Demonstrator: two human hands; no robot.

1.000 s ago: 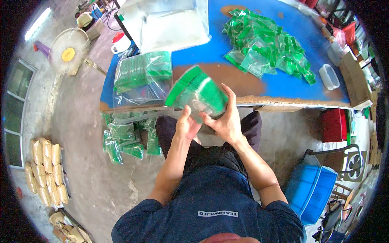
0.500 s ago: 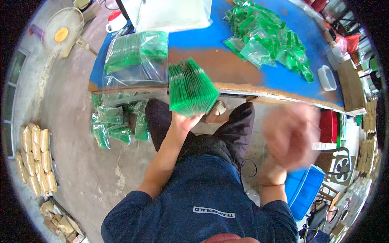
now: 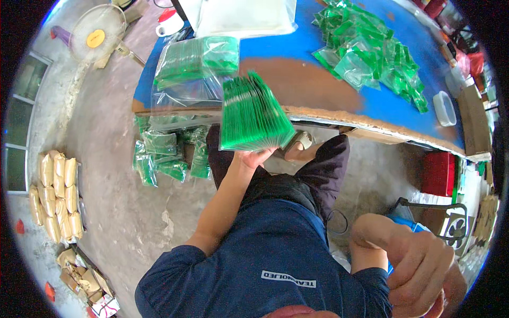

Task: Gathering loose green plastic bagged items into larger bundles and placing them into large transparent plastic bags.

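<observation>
I'm seeing the left hand (image 3: 253,158) closing around the low end of a stack (image 3: 255,116) of thin green packets, with the palm and fingers sitting mostly under it. The stack is standing up in front of the table edge, over the person's lap, and its top edges are spreading out like a fan. The packets are looking slippery to me, so doing this well is probably meaning a snug squeeze, firm enough to stop the middle ones sliding out, but not so hard that they are bending. Tipping the stack too far could be spilling it, I'm thinking. The right hand (image 3: 413,254) is hanging well apart, low and close to the head, with its fingers curling in; I'm not able to tell if it is holding anything. Just past the stack, a clear bag (image 3: 183,98) with more green packets inside is lying on the table (image 3: 289,50), its loose end drooping over the edge. Farther right, a messy heap (image 3: 366,47) of green packets is resting near a clear tub (image 3: 444,108). Green packs (image 3: 172,168) are lying on the floor below.
</observation>
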